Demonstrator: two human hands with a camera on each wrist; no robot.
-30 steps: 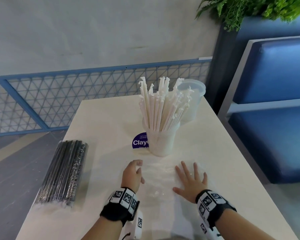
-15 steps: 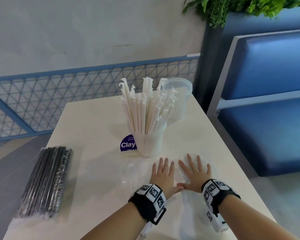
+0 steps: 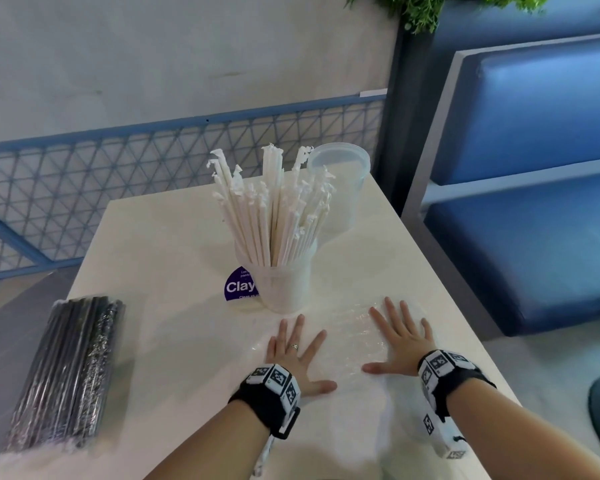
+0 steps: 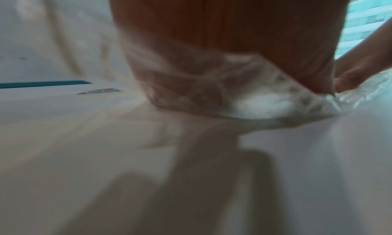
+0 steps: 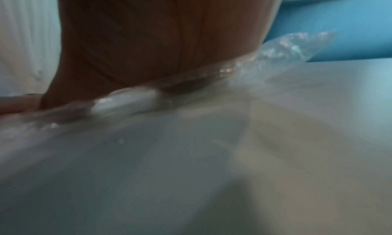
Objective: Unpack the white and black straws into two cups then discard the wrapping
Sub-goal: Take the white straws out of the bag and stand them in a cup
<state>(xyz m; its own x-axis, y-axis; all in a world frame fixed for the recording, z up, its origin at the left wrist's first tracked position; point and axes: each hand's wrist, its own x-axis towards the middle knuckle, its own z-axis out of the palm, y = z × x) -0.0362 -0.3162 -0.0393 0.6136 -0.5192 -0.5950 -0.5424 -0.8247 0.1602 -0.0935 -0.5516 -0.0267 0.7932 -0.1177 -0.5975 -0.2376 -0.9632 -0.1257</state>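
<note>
Flatten the empty clear wrapping (image 3: 347,344) before you discard it. Keep both palms flat and press outward from the centre, so trapped air leaves through the open end. Press lightly; the film looks thin and slippery and may slide on the table (image 3: 160,244).

Your left hand (image 3: 297,355) lies at lower centre of the head view, fingers straight and spread wide, pressing the wrapping's left edge. Your right hand (image 3: 400,341) lies just right of it, fingers likewise spread, flat on the film. Neither hand grips anything. The wrapping lies under both palms and spans the gap between them.

The white straws (image 3: 274,216) stand in 1 cup (image 3: 284,289) at frame centre. The second cup (image 3: 340,181) stands empty behind. The black straws (image 3: 70,372) remain wrapped at lower left.
</note>
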